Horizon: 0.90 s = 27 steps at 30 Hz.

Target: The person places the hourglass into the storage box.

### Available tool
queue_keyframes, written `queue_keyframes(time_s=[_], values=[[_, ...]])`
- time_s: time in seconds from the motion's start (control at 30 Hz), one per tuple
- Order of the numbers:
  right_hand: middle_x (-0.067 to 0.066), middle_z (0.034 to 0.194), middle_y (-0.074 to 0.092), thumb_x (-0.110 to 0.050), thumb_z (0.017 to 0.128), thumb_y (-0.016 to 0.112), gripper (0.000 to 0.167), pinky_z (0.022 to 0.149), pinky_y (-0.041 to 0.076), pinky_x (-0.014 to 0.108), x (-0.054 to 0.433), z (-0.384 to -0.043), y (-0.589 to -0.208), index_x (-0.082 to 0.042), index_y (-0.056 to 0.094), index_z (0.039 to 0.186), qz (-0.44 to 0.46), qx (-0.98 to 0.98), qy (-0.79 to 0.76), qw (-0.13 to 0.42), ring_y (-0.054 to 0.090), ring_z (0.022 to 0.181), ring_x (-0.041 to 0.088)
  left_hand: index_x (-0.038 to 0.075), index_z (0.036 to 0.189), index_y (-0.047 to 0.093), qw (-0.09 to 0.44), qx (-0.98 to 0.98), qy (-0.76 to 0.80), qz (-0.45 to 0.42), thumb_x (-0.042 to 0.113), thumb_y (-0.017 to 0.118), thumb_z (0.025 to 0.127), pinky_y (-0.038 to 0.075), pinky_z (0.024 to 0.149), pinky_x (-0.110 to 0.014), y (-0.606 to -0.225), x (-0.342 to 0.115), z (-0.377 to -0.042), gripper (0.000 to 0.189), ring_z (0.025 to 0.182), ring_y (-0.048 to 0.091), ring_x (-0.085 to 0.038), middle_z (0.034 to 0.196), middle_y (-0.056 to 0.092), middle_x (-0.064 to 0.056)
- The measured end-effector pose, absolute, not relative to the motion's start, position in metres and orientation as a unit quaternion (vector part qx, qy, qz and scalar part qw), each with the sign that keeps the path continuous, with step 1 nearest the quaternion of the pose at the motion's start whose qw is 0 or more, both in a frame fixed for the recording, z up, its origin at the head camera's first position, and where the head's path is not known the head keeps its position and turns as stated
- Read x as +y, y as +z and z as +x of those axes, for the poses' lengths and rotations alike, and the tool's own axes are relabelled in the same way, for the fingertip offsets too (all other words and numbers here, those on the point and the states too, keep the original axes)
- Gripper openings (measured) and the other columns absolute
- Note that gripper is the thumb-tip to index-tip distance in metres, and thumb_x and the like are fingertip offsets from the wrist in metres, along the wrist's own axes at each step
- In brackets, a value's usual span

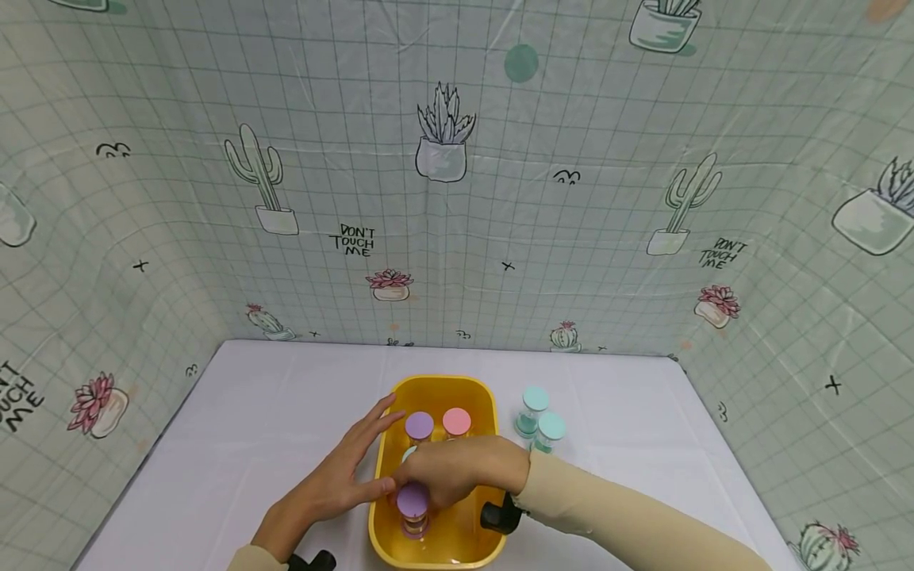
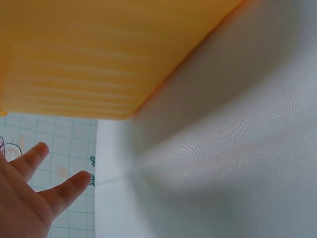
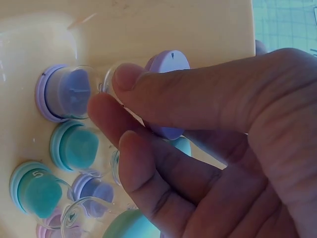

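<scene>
A yellow bin (image 1: 457, 547) holds several small sand timers with clear glass and coloured end caps. Inside it, my right hand (image 1: 457, 468) pinches the glass middle of a purple-capped sand timer (image 1: 412, 500) between thumb and forefinger; the timer stands upright near the bin's left front. Farther back are another purple sand timer (image 1: 419, 425) and a pink one (image 1: 457, 421). Beneath my right hand, the right wrist view also shows a teal sand timer (image 3: 79, 148). My left hand (image 1: 336, 480) is at the bin's left side, fingers spread along the rim, its thumb reaching over toward the purple timer.
Two teal-capped sand timers (image 1: 551, 428) stand on the white tabletop (image 1: 614, 492), just right of the bin. A patterned cloth (image 1: 443, 222) with cactus drawings rises behind and at both sides of the table.
</scene>
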State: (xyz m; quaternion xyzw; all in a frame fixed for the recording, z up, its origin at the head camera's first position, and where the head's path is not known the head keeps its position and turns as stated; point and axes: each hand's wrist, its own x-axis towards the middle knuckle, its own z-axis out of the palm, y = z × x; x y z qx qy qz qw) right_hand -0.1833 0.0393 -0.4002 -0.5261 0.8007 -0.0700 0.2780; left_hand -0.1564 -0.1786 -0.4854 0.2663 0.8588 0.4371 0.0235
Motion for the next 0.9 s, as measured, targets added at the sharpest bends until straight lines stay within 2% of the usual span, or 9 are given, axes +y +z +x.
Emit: queue_keyframes(time_s=[0.3, 0.6, 0.7, 0.9], values=[[-0.011, 0.110, 0.073, -0.007, 0.084, 0.084, 0.049, 0.092, 0.050, 0.008, 0.039, -0.184, -0.401, -0.017, 0.069, 0.129, -0.524, 0.801, -0.068, 0.282, 0.063, 0.094, -0.005, 0.030, 0.159, 0.037, 0.012, 0.857, 0.434, 0.277, 0.043, 0.068, 0.089, 0.029, 0.108, -0.082, -0.485, -0.179, -0.157, 0.078, 0.153, 0.028, -0.046, 0.174, 0.016, 0.004], [-0.013, 0.110, 0.072, -0.010, 0.086, 0.083, 0.044, 0.089, 0.049, 0.008, 0.041, -0.183, -0.397, -0.018, 0.069, 0.127, -0.525, 0.798, -0.073, 0.285, 0.063, 0.094, -0.004, 0.032, 0.159, 0.036, 0.018, 0.858, 0.436, 0.271, 0.044, 0.068, 0.089, 0.028, 0.108, -0.082, -0.486, -0.178, -0.156, 0.078, 0.153, 0.027, -0.046, 0.174, 0.016, 0.004], [-0.013, 0.116, 0.072, -0.010, 0.087, 0.082, 0.045, 0.091, 0.049, 0.008, 0.044, -0.184, -0.391, -0.018, 0.069, 0.129, -0.527, 0.797, -0.083, 0.284, 0.064, 0.100, -0.004, 0.031, 0.160, 0.036, 0.019, 0.856, 0.439, 0.271, 0.044, 0.067, 0.089, 0.028, 0.107, -0.084, -0.486, -0.179, -0.155, 0.078, 0.153, 0.027, -0.047, 0.174, 0.015, 0.003], [-0.006, 0.130, 0.070, -0.005, 0.090, 0.076, 0.045, 0.081, 0.053, 0.009, 0.067, -0.188, -0.365, -0.014, 0.067, 0.133, -0.485, 0.814, -0.158, 0.277, 0.069, 0.097, 0.000, 0.029, 0.160, 0.036, 0.011, 0.851, 0.443, 0.282, 0.040, 0.067, 0.089, 0.029, 0.104, -0.086, -0.487, -0.178, -0.156, 0.078, 0.151, 0.028, -0.049, 0.174, 0.016, 0.001]])
